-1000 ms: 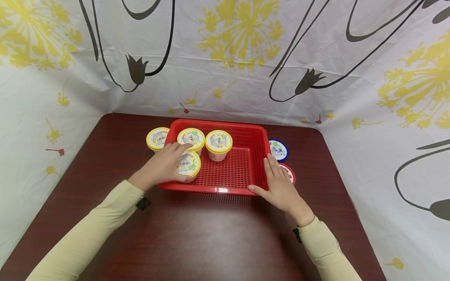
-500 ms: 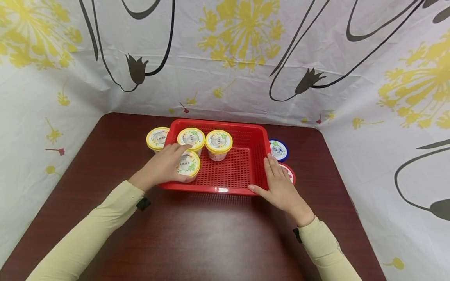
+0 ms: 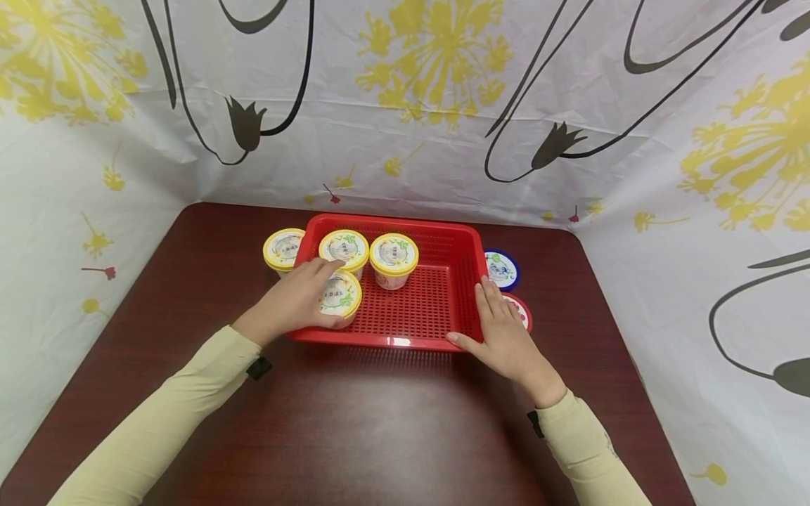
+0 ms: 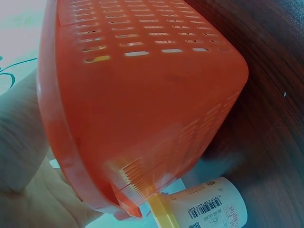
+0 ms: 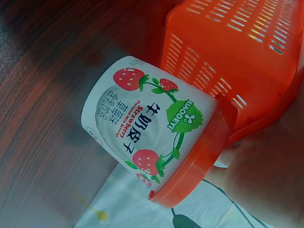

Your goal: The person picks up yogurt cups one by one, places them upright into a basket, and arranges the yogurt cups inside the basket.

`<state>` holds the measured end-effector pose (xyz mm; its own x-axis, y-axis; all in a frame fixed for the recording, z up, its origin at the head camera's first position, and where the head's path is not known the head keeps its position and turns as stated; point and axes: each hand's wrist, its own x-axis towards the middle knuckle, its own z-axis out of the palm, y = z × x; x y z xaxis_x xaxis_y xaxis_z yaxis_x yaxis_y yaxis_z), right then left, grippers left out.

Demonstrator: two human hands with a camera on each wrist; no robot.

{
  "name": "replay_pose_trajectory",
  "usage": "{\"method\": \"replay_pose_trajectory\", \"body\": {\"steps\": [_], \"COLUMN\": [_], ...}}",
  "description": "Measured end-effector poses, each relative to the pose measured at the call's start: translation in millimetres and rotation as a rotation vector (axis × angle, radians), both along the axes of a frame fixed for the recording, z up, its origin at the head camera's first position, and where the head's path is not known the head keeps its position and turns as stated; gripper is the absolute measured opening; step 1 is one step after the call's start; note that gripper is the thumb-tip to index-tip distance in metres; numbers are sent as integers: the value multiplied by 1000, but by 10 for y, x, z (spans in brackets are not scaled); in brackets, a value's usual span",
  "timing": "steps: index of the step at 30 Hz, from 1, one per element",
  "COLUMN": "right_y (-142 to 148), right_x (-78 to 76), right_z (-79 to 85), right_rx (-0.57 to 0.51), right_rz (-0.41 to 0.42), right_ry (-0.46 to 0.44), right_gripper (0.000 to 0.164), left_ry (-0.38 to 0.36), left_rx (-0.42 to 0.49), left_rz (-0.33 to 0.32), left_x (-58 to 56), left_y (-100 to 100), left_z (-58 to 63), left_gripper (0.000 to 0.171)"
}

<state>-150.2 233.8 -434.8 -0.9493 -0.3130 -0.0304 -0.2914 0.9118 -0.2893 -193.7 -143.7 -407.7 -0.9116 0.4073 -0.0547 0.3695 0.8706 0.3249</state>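
My left hand [image 3: 294, 295] reaches over the left wall of a red plastic basket [image 3: 399, 342] and grips a yellow-lidded tub [image 3: 339, 295] at its front left corner. The thumb lies on the tub's near side and the fingers on its far side. Behind it in the basket stand two more yellow-lidded tubs, one at the back left [image 3: 344, 247] and one beside it [image 3: 394, 256]. My right hand [image 3: 503, 337] rests with straight fingers on the basket's right rim, thumb at the front corner. In the left wrist view the basket wall [image 4: 133, 104] hides the gripped tub.
Outside the basket's left side stands another yellow-lidded tub [image 3: 283, 249]. To the right are a blue-lidded tub [image 3: 502, 270] and a red-lidded strawberry milk tub [image 5: 147, 123], partly behind my right hand. A patterned white cloth [image 3: 405, 105] surrounds the dark wooden table [image 3: 392, 436].
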Motion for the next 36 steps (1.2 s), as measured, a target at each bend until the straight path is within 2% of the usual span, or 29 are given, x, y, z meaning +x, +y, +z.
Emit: {"method": "replay_pose_trajectory", "body": {"steps": [11, 28, 33, 36], "right_y": [-4, 0, -7, -5], "right_x": [-1, -2, -3, -5], "right_z": [-1, 19, 18, 13], "right_rx": [7, 8, 8, 3], "right_rz": [1, -5, -4, -2], "right_ry": [-5, -16, -14, -9], "right_gripper": [108, 109, 109, 109], "left_ry": [-35, 21, 53, 46], "left_rx": [3, -40, -39, -26], "left_rz": [12, -24, -40, -35], "left_x": [-10, 7, 4, -5], "left_y": [13, 10, -41, -94], "left_z": [-10, 8, 64, 122], "left_gripper": [109, 107, 106, 102]}}
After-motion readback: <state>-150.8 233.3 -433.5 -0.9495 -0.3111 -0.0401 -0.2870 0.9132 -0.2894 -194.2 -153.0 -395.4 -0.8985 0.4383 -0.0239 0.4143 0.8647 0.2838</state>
